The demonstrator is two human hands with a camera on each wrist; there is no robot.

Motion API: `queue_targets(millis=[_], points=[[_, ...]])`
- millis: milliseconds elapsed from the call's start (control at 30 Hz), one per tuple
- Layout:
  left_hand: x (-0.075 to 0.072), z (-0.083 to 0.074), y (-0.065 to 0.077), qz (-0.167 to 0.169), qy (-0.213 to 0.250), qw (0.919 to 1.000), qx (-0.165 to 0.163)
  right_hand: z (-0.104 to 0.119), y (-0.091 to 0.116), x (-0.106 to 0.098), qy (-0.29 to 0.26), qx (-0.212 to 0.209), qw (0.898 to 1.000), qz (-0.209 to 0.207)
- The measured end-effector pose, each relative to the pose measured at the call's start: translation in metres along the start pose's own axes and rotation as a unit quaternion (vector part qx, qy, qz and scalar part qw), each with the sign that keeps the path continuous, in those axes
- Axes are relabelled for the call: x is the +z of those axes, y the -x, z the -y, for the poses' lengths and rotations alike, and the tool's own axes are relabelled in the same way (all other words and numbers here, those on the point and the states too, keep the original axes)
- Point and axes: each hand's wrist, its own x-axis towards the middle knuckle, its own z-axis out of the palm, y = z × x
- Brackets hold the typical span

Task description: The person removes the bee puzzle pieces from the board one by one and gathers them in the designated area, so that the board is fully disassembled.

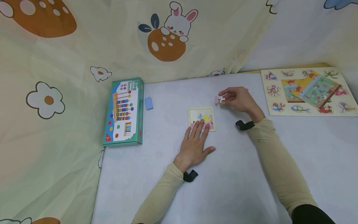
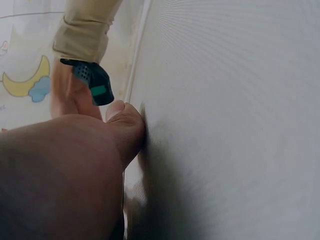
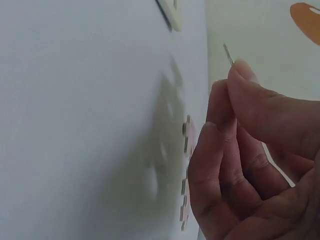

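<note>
My left hand (image 1: 193, 147) lies flat with fingers spread, fingertips over the lower edge of a small square puzzle board (image 1: 191, 113). Yellow, blue and pink picture parts show inside its pale frame. In the left wrist view the thumb (image 2: 127, 127) is close to the white tabletop. To the right of the board, my right hand (image 1: 239, 99) pinches a small jigsaw piece (image 3: 228, 54) between thumb and finger; the right wrist view shows it edge-on, raised over the table. Further loose jigsaw pieces (image 3: 189, 134) lie on the table beyond the curled fingers, mostly hidden by the hand in the head view.
A green-edged game box (image 1: 123, 112) stands at the left, with a blue block (image 1: 149, 103) beside it. At the back right lies a large sea-animal board (image 1: 285, 111) with two picture puzzles (image 1: 316, 88) on it. A printed curtain (image 1: 117, 40) hangs behind the table.
</note>
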Motion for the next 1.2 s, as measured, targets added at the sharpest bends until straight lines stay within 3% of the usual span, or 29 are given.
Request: queue_targets(millis=[233,467,1200], points=[[0.000,0.001,0.001,-0.003,0.004,1.0000,0.003,-0.008,0.002,-0.001,0.042,-0.019,0.999,-0.013],[-0.001,0.002,0.003,-0.020,0.017,0.9995,0.017,-0.014,0.004,-0.003,0.075,-0.011,0.997,-0.019],[0.001,0.004,0.002,-0.030,0.010,0.9993,0.022,-0.018,0.002,-0.003,0.099,0.002,0.995,0.000]])
